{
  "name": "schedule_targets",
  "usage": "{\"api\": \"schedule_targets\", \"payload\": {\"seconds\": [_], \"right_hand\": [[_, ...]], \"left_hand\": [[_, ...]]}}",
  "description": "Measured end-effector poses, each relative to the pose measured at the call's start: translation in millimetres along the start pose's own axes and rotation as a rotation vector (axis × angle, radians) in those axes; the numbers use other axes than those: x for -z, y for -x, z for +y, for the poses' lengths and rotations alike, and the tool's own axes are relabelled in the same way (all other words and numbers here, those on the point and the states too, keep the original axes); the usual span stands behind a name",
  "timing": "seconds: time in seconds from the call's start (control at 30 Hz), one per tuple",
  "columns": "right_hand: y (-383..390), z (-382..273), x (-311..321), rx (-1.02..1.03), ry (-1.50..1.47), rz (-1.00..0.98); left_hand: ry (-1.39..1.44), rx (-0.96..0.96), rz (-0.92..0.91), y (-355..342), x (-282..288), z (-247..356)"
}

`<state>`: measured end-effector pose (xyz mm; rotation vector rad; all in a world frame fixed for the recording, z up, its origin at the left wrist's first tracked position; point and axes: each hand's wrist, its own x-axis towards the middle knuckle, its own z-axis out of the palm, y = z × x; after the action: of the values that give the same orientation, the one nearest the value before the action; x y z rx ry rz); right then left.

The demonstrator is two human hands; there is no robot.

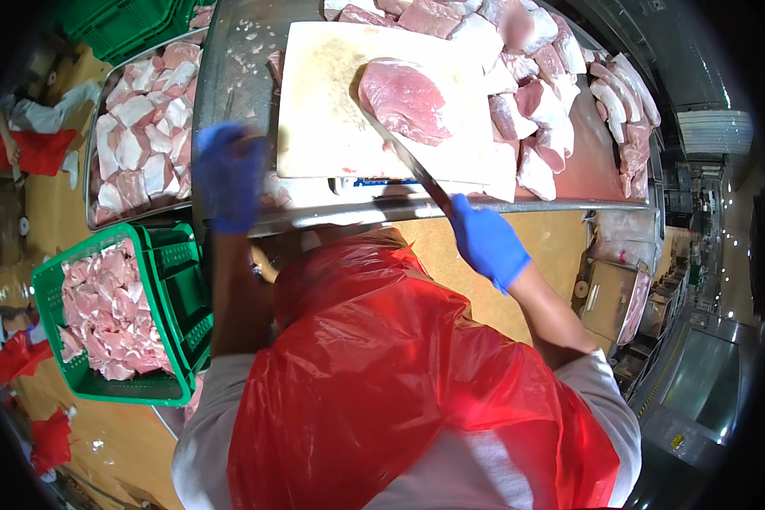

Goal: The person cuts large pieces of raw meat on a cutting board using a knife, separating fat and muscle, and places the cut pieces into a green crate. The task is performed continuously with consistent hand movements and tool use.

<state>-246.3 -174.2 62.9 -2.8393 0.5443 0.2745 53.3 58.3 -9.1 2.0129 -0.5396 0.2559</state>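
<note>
In a blue glove, my right hand (488, 245) grips a knife (418, 172) by its handle at the front of the white cutting board (319, 110). The blade slants up and left across the board, its tip close to the lower left side of a rounded pink piece of meat (406, 100). My left hand (228, 177), also gloved in blue, is off the board's left side above the metal table (238, 72). Motion smears its fingers, so their shape and anything in them cannot be made out.
Pale-and-pink meat chunks (531, 110) pile up right of and behind the board. At left stand a metal tray (91, 183) of chunks and a green crate (136, 398) of smaller pieces. More green crates (132, 34) stand behind. People in red aprons (38, 151) are further left.
</note>
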Motion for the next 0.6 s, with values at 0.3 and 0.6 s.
{"api": "schedule_targets", "payload": {"seconds": [0.3, 0.6], "right_hand": [[-7, -22, 59, -0.222, -0.911, 0.029], [-84, -59, 82, 0.366, -0.652, 0.249]], "left_hand": [[-1.120, 0.225, 0.145, 18, 260, -130], [-0.236, -0.726, 0.229, -21, 21, 92]]}}
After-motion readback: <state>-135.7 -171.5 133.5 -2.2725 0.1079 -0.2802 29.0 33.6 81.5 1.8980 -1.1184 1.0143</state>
